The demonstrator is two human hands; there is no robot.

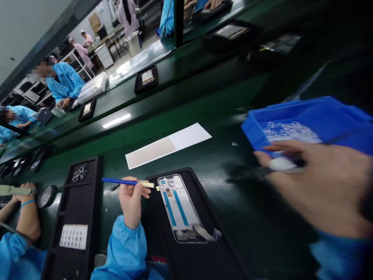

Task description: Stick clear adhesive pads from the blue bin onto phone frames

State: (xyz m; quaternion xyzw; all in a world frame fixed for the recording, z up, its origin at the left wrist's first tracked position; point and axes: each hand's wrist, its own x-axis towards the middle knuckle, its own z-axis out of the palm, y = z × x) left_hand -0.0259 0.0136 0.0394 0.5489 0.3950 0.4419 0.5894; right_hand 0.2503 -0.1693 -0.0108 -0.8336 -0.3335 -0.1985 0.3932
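Note:
My left hand grips a slim blue pen-like stick with a cream end, which points toward the top of an opened phone body. The phone is silver with two blue strips and a loose flex ribbon at its lower end. It lies on a black pad. At the right, my right hand is smeared by motion in front of a blue bin of small white pieces. Its fingers close around something dark and whitish, too blurred to name.
A white and beige sheet lies behind the phone. To the left stands a black compartment tray with small metal parts and a white card. A co-worker's arm is beyond it. Further back, black trays hold phone parts.

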